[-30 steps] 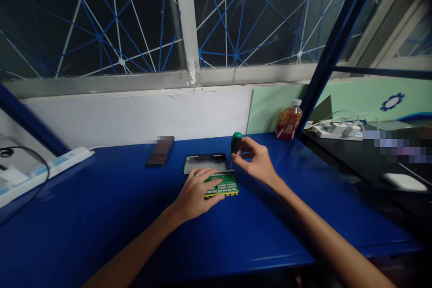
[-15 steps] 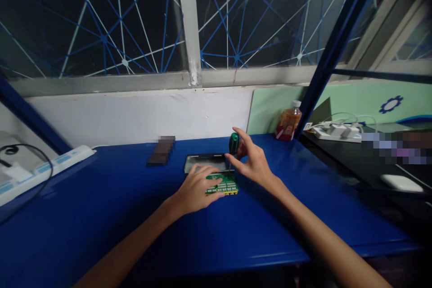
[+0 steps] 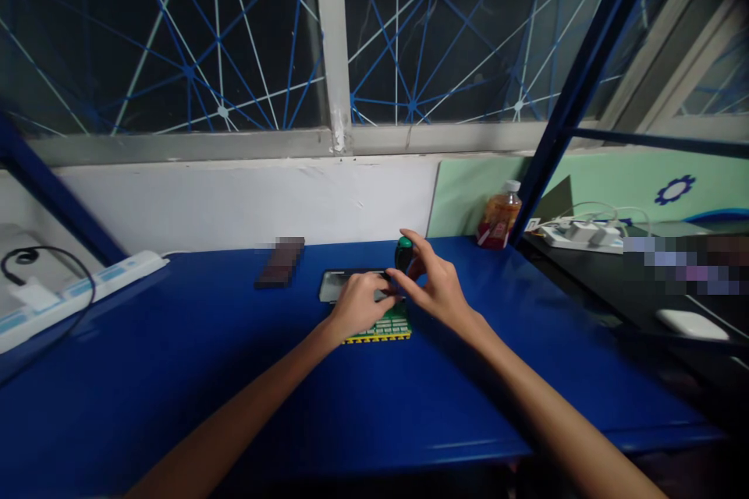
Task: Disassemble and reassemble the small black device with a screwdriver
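Observation:
A green circuit board (image 3: 393, 325) with a yellow strip along its near edge lies on the blue table. My right hand (image 3: 436, 281) grips a screwdriver (image 3: 403, 253) with a green and black handle, held upright over the board's far right part. My left hand (image 3: 363, 302) reaches over the board, thumb and fingers drawn together near the screwdriver's lower end. What those fingers hold, if anything, is too small to make out. Behind the board is an open black-rimmed tray-like case (image 3: 332, 287), partly covered by my left hand.
A dark flat object (image 3: 275, 269), partly blurred out, lies at the back left. White power strips (image 3: 126, 273) run along the left edge. A drink bottle (image 3: 499, 214) stands at the back right. A black side table (image 3: 614, 273) adjoins on the right.
My left hand has moved right and up, from lying spread on the board to the screwdriver's lower end. More of the yellow strip shows. My right hand keeps the screwdriver in nearly the same place.

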`<state>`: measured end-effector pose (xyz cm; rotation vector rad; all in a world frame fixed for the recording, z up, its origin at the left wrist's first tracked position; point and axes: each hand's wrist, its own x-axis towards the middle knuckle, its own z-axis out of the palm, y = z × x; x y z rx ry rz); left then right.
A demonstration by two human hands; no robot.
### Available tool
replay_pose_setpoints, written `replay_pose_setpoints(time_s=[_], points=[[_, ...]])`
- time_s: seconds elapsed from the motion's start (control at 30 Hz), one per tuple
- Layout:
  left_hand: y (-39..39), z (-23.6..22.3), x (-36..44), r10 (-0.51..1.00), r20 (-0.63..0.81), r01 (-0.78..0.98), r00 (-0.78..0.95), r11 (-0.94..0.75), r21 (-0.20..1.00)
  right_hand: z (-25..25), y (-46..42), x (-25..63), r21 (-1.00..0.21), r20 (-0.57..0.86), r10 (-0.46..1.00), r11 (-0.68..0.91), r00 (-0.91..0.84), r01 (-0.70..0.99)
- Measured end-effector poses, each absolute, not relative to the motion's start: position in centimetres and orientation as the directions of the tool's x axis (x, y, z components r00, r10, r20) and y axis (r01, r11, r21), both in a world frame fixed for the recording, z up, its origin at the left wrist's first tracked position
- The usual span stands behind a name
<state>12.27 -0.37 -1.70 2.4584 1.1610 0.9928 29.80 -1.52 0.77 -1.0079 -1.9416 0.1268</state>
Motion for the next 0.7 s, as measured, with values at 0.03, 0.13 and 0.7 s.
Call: replay_pose_setpoints(time_s=[0.03, 0.13, 0.7], points=[[-0.34, -1.90, 12.42, 0.752, 0.485, 0.573, 0.446, -0.656, 0.491, 0.75, -1.61, 29.76, -0.456, 0.677, 0.694, 0.657, -0.246, 0.600], [-0.34, -2.28, 12.70, 0.740, 0.523, 0.548, 0.423, -0.669, 0.502, 0.78, -1.90, 29.63, -0.463, 0.674, 0.696, 0.660, -0.248, 0.591], [-0.50, -2.71, 12.86, 0.701, 0.527, 0.523, 0.480, -0.711, 0.470, 0.99, -1.94, 29.73, -0.611, 0.606, 0.762, 0.630, -0.229, 0.479]])
